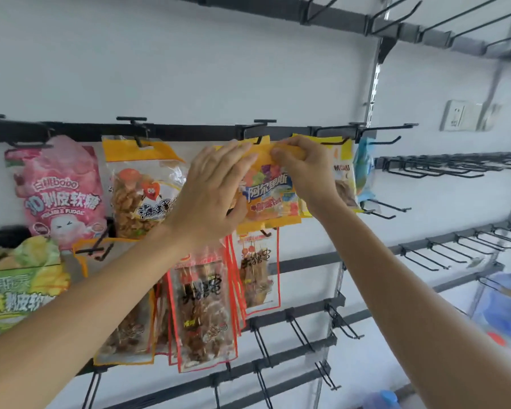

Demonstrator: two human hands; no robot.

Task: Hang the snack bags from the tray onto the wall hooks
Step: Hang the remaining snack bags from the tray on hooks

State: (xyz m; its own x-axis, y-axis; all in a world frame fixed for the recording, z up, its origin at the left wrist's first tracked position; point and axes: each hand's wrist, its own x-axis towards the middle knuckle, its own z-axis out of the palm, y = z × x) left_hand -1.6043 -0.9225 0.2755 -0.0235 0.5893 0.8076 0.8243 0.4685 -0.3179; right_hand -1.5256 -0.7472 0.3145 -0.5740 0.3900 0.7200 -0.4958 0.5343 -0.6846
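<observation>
Yellow candy bag (pixel 270 187) is held up against the black rail (pixel 189 132), its top edge at a hook (pixel 258 140); whether it is threaded cannot be told. Right hand (pixel 304 169) pinches the bag's top edge, fingers curled. Left hand (pixel 216 187) lies on the bag's left front, fingers nearly straight and slightly spread. Pink fudge bag (pixel 59 193) hangs near the rail's left end.

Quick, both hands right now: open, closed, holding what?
Left hand: open, straight fingers pressing on the yellow candy bag.
Right hand: closed, pinching the yellow candy bag's top edge.
</observation>
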